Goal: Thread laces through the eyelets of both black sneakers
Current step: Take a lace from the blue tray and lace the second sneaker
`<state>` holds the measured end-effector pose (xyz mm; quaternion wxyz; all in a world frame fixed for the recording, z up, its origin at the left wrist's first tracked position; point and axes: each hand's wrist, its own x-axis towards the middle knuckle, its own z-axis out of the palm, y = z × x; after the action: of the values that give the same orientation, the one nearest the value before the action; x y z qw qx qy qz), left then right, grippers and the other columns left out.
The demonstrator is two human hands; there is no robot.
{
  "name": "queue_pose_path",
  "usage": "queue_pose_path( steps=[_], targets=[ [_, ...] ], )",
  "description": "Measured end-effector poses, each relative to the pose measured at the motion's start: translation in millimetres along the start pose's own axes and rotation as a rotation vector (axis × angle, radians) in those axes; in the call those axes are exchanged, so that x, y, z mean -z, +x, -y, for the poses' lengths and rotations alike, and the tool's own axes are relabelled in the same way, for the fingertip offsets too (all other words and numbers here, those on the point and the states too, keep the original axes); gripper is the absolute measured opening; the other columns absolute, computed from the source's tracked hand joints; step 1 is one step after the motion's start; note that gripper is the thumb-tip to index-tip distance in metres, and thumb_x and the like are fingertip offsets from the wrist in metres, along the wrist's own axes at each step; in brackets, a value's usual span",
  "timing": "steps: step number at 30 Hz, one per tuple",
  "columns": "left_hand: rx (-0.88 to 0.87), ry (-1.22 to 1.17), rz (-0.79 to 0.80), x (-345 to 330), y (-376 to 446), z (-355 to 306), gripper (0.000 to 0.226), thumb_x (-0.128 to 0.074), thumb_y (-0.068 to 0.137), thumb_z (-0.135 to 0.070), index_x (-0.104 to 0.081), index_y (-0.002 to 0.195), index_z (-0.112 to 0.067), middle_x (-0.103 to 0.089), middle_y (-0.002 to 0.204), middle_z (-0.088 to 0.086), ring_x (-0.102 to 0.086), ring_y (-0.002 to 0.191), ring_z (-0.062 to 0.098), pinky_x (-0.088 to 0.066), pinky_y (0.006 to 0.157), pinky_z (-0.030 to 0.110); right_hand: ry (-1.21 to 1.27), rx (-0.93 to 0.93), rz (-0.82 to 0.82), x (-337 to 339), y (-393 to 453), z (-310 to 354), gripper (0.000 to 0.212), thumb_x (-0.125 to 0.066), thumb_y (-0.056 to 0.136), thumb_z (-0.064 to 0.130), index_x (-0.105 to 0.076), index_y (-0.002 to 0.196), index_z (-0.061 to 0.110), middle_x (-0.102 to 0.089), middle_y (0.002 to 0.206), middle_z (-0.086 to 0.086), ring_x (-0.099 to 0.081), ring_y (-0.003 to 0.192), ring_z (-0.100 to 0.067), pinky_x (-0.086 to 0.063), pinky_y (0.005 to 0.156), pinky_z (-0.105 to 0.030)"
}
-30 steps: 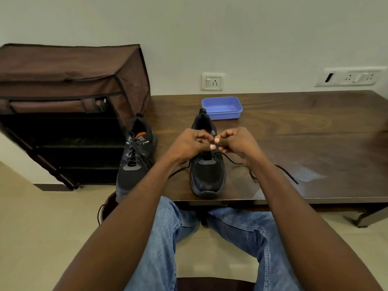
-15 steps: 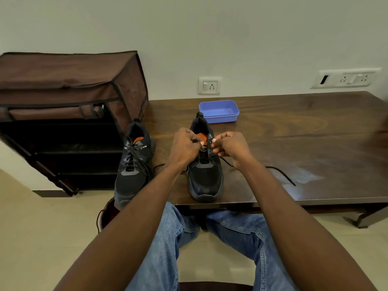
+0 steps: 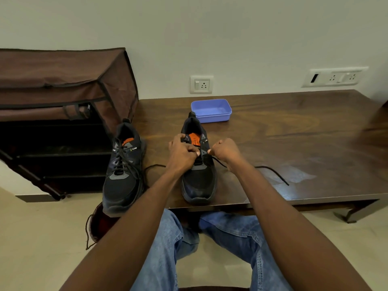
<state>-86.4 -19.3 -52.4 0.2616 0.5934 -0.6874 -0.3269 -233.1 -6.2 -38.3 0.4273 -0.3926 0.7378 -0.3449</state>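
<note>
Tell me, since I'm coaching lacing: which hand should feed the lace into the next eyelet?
Probably the right hand: it pinches the thin black lace beside the black mesh sneaker, while the left hand grips its upper.

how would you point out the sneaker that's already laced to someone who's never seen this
Find the dark wooden table and go to its left end beside the brown fabric shoe rack. The laced sneaker sits there, untouched; unlike the other sneaker, no hand is on it.

Dark wooden table (image 3: pixel 294 131), bearing two black sneakers: laced sneaker (image 3: pixel 122 169) at its left front corner, toe overhanging the edge, second sneaker (image 3: pixel 198 179) near the front edge, loose black lace (image 3: pixel 273 172) trailing rightward, blue plastic tray (image 3: pixel 211 110) behind it.
</note>
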Motion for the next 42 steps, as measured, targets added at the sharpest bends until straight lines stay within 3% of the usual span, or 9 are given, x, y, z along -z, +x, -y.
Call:
queue_pose_path(
  steps=[4, 7, 12, 18, 23, 28, 35, 40, 42],
  targets=[
    [0.085, -0.265, 0.041, -3, 4, 6, 0.033, -0.075, 0.087, -0.016, -0.051, 0.094, -0.039, -0.053, 0.140, 0.011, -0.030, 0.134, 0.017, -0.029, 0.107, 0.029, -0.101, 0.013, 0.010, -9, 3, -4, 0.035, -0.070, 0.086, 0.001, -0.049, 0.062, 0.015, -0.050, 0.067, -0.002, -0.048, 0.067, -0.016, -0.044, 0.066, -0.032],
    [0.201, -0.340, 0.051, -17, 19, 23, 0.084, -0.081, 0.069, -0.034, -0.038, 0.142, -0.032, -0.058, 0.130, 0.016, -0.048, 0.126, 0.016, -0.040, 0.109, 0.037, -0.144, 0.041, -0.014, -12, 5, -6, 0.031, -0.071, 0.086, 0.002, -0.053, 0.063, 0.014, -0.054, 0.072, -0.004, -0.051, 0.074, -0.018, -0.043, 0.068, -0.035],
    [0.247, -0.361, 0.074, -39, 44, 49, 0.128, -0.073, 0.047, -0.059, -0.011, 0.156, -0.033, -0.065, 0.125, 0.002, -0.056, 0.124, 0.021, -0.044, 0.107, 0.051, -0.243, 0.099, -0.029, -13, 5, -11, 0.012, -0.070, 0.090, 0.009, -0.063, 0.081, 0.013, -0.063, 0.083, -0.003, -0.056, 0.077, -0.015, -0.044, 0.064, -0.027],
    [0.188, -0.308, 0.080, -27, 29, 37, 0.089, -0.076, 0.076, -0.039, -0.035, 0.152, -0.018, -0.064, 0.133, -0.001, -0.051, 0.129, 0.023, -0.040, 0.111, 0.050, -0.347, 0.166, -0.045, -16, 0, -13, 0.019, -0.069, 0.092, 0.015, -0.062, 0.075, 0.019, -0.062, 0.080, 0.001, -0.057, 0.074, -0.011, -0.040, 0.057, -0.025],
    [-0.020, -0.194, -0.152, -19, 3, 16, 0.011, -0.077, 0.084, -0.020, -0.080, 0.092, -0.012, -0.062, 0.108, 0.001, -0.057, 0.099, 0.014, -0.042, 0.084, 0.023, -0.339, 0.196, -0.041, -13, -3, -13, 0.020, -0.069, 0.091, 0.012, -0.061, 0.074, 0.020, -0.062, 0.079, 0.001, -0.057, 0.074, -0.012, -0.038, 0.055, -0.025],
    [0.026, -0.241, -0.166, -23, 3, 16, 0.011, -0.077, 0.083, -0.022, -0.078, 0.086, -0.011, -0.063, 0.110, -0.001, -0.056, 0.104, 0.013, -0.041, 0.088, 0.024, -0.344, 0.185, -0.033, -14, -4, -14, 0.005, -0.067, 0.093, 0.014, -0.068, 0.088, 0.016, -0.069, 0.089, -0.004, -0.064, 0.084, -0.017, -0.045, 0.064, -0.028],
    [0.212, -0.432, -0.042, -39, 35, 45, 0.077, -0.069, 0.055, -0.047, -0.051, 0.128, -0.030, -0.073, 0.101, 0.000, -0.070, 0.093, 0.020, -0.057, 0.087, 0.046, -0.341, 0.209, -0.030, -15, -5, -14, 0.006, -0.067, 0.093, 0.015, -0.069, 0.087, 0.014, -0.068, 0.086, -0.002, -0.065, 0.085, -0.016, -0.053, 0.071, -0.032],
    [0.035, -0.103, 0.095, -3, 9, 20, 0.043, -0.072, 0.084, -0.016, -0.067, 0.127, -0.016, -0.048, 0.130, -0.001, -0.050, 0.119, 0.019, -0.043, 0.103, 0.033, -0.466, 0.305, -0.065, -14, -12, -8, 0.005, -0.067, 0.093, 0.015, -0.070, 0.094, 0.018, -0.067, 0.090, 0.001, -0.063, 0.086, -0.015, -0.049, 0.070, -0.028],
    [-0.046, 0.065, 0.174, 5, 8, 24, 0.059, -0.073, 0.086, -0.024, -0.054, 0.142, -0.023, -0.039, 0.141, 0.004, -0.041, 0.130, 0.024, -0.035, 0.113, 0.039, -0.524, 0.345, -0.075, -13, -13, -6, 0.006, -0.066, 0.093, 0.016, -0.070, 0.092, 0.019, -0.067, 0.090, 0.001, -0.062, 0.084, -0.013, -0.049, 0.070, -0.027]
  ],
)
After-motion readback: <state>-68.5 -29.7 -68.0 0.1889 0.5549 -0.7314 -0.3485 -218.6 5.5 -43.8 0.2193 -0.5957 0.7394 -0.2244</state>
